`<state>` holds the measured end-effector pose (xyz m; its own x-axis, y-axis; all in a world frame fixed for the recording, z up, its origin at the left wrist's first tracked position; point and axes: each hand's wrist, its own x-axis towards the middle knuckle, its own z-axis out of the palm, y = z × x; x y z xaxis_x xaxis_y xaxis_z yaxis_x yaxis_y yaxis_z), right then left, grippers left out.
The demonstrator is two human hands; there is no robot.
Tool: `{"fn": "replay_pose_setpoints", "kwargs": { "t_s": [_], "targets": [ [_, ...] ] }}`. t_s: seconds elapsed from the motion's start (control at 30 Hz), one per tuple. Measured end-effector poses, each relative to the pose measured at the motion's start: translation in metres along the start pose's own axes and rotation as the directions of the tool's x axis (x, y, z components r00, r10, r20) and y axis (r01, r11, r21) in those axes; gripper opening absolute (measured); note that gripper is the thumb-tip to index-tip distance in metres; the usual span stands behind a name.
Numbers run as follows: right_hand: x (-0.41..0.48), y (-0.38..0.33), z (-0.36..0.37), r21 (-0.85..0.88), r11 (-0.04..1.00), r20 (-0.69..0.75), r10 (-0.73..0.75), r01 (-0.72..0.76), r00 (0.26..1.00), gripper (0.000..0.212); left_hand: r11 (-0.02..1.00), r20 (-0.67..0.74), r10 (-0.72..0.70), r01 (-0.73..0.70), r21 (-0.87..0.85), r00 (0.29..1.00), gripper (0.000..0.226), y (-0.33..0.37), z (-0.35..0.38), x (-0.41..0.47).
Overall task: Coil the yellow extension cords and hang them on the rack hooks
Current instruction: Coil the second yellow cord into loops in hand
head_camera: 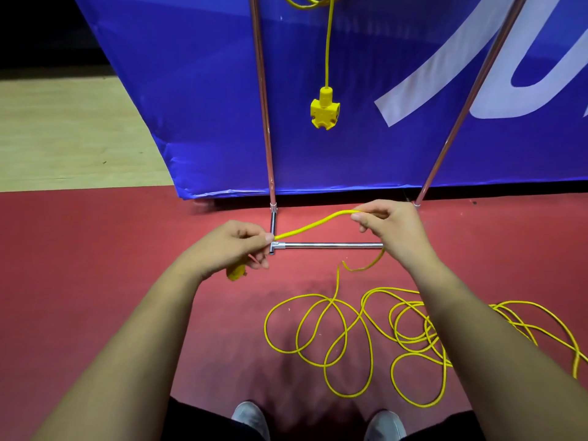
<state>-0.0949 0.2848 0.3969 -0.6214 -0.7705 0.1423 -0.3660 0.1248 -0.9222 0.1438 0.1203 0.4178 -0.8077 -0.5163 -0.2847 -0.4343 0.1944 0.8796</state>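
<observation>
The left hand (pixel 235 246) and right hand (pixel 391 224) each pinch the thin yellow extension cord (pixel 305 226) in curled fingers, stretched between them; its loose loops lie on the red floor (pixel 95 249) at five o'clock.

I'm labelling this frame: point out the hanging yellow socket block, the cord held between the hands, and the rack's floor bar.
socket block (pixel 325 110): head view, middle of its body.
held cord (pixel 313 224): head view, mid-span.
floor bar (pixel 331 245): head view, middle of the tube.

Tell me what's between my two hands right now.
In the head view, a span of yellow cord runs from the left hand to the right hand, above the rack's chrome base bar.
</observation>
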Motion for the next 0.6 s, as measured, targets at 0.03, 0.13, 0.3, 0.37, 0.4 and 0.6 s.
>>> {"fn": "replay_pose_setpoints", "kwargs": {
  "t_s": [0.03,0.13,0.3,0.37,0.4,0.6],
  "targets": [
    [0.0,0.0,0.002,-0.015,1.0,-0.001,-0.003,0.003,1.0,0.005,0.999,-0.008,-0.02,0.02,0.039,1.0,0.029,-0.001,0.0,-0.001],
    [0.0,0.003,0.008,-0.185,0.981,0.025,-0.056,0.06,0.998,0.004,0.952,-0.021,-0.014,0.02,0.307,1.0,0.029,-0.01,0.001,-0.001],
    [-0.001,0.029,0.002,-0.56,0.826,0.177,0.045,0.063,0.983,0.006,0.786,-0.402,0.256,0.053,0.616,0.879,0.031,-0.02,-0.017,0.003],
    [-0.003,0.043,-0.005,-0.552,0.833,0.14,0.122,-0.025,0.983,0.011,0.787,-0.544,0.283,0.133,0.602,0.79,0.032,-0.026,-0.027,0.002],
    [-0.003,0.048,-0.007,-0.515,0.855,0.118,0.14,-0.06,0.983,0.013,0.805,-0.584,0.259,0.162,0.571,0.77,0.032,-0.029,-0.031,0.001],
    [-0.001,0.05,0.003,-0.261,0.953,-0.002,0.158,-0.153,0.988,0.009,0.99,-0.555,-0.072,0.128,0.064,0.829,0.03,-0.025,-0.022,0.002]
  ]
}}
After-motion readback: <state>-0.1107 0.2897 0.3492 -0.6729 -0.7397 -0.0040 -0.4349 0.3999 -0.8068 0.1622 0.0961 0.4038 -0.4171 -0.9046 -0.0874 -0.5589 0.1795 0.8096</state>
